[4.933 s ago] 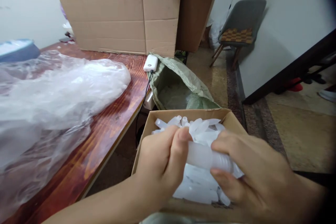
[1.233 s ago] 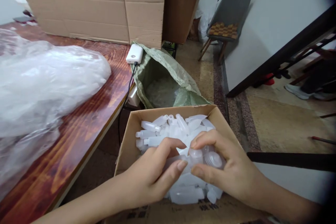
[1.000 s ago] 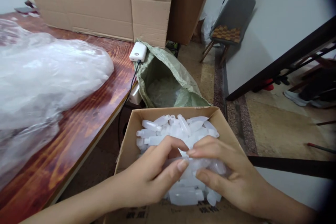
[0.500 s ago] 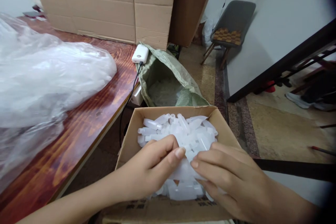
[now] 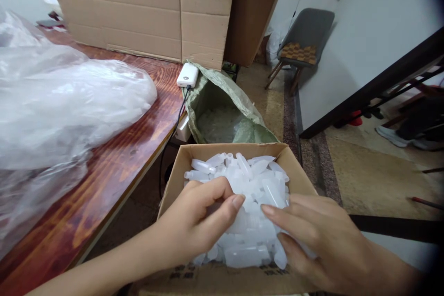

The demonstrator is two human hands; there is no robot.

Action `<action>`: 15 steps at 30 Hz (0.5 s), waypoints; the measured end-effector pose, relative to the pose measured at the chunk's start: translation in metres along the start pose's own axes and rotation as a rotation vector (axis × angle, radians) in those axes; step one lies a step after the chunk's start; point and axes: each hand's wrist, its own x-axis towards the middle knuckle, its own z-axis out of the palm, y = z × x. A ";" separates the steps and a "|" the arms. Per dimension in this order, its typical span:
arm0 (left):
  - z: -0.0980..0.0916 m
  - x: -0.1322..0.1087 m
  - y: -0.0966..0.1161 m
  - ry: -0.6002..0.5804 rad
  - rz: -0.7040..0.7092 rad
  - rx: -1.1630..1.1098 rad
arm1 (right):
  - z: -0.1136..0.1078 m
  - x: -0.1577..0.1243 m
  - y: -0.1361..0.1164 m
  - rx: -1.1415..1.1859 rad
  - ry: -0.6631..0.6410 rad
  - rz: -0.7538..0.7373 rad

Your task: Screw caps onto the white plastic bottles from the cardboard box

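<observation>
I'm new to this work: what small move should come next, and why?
I'd probably close the right hand on the bottle just past its forefinger: its thumb and forefinger stand parted over the open box. The left hand is curled; whether it holds anything is hidden.

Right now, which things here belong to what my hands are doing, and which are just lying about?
In the job:
plastic tubes by your left hand and right hand
box holding them

Probably just lying about:
white gadget
chair
</observation>
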 end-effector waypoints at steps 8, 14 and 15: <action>0.004 -0.002 0.003 -0.007 -0.011 -0.021 | 0.002 0.029 -0.009 0.331 0.205 0.185; 0.013 -0.011 0.009 -0.020 -0.089 -0.072 | 0.020 0.036 -0.018 0.364 0.315 0.088; 0.015 -0.012 0.009 0.002 -0.108 -0.114 | 0.021 0.037 -0.021 0.342 0.310 0.092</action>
